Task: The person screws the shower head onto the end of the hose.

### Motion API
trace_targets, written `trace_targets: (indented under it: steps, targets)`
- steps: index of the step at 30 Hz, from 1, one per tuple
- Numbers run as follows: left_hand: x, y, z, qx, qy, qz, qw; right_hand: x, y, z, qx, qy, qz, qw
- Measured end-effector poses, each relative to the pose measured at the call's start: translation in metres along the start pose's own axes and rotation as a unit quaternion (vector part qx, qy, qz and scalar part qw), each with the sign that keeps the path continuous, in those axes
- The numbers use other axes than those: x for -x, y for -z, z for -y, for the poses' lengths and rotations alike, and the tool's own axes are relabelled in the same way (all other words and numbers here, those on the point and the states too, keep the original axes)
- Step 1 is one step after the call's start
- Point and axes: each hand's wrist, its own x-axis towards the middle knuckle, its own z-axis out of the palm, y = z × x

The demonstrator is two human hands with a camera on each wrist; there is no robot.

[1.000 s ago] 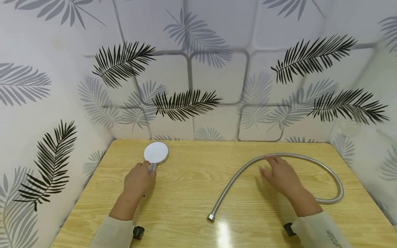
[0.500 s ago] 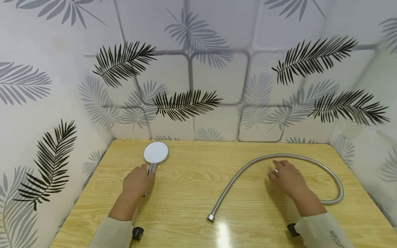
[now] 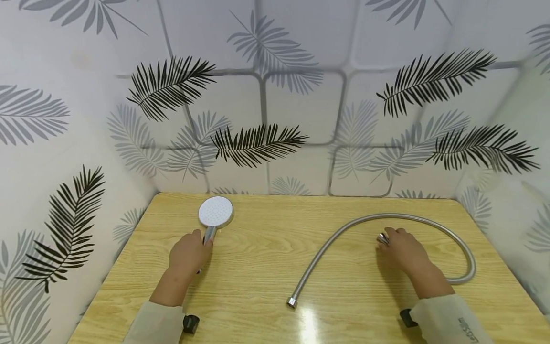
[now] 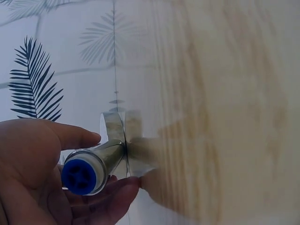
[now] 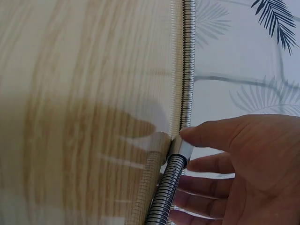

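A chrome shower head (image 3: 216, 212) with a white round face lies at the back left of the wooden table (image 3: 266, 267). My left hand (image 3: 189, 251) grips its handle; in the left wrist view the handle's end (image 4: 82, 171) shows a blue insert, with my thumb and fingers (image 4: 112, 194) curled round it. A metal shower hose (image 3: 326, 243) arcs over the right half of the table. My right hand (image 3: 404, 248) pinches the nut at one end (image 3: 382, 238) (image 5: 180, 150). The other end (image 3: 292, 302) lies free near the front.
Leaf-patterned walls (image 3: 275, 119) close the table in at the back and on both sides. The hose loop runs out near the right edge (image 3: 472, 267). Bare wood lies between the two hands.
My right hand has drawn back from the top of the hose's arc and taken hold of the hose's end nut. The left hand has stayed on the shower head's handle.
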Motion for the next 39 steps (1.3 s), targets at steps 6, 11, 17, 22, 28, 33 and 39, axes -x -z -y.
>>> trace_targets:
  steps: [6,11,17,22,28,33,39]
  targets:
    - [0.001,0.000,0.000,0.069,0.010,0.015,0.9975,-0.001,0.001,-0.003,-0.003,-0.011,0.020,0.9997]
    - [0.000,-0.001,0.002,0.090,0.015,0.026,0.9955,-0.002,0.001,-0.006,0.005,-0.003,0.024,0.9997]
    - [-0.004,-0.002,0.007,0.124,0.034,0.057,0.9900,-0.002,-0.001,-0.007,0.007,0.004,0.017,0.9998]
    - [-0.008,-0.003,0.011,0.201,0.059,0.097,0.9729,-0.004,-0.004,-0.009,-0.003,0.002,0.017,0.9999]
    - [-0.007,-0.003,0.012,0.314,0.082,0.132,0.9364,-0.004,-0.004,-0.007,-0.013,-0.003,0.018,0.9997]
    - [-0.007,-0.002,0.013,0.356,0.087,0.145,0.9191,-0.001,-0.003,-0.004,-0.019,0.009,0.003,0.9998]
    - [-0.009,-0.003,0.020,0.422,0.076,0.180,0.8855,0.000,-0.007,-0.004,-0.032,0.016,-0.010,0.9993]
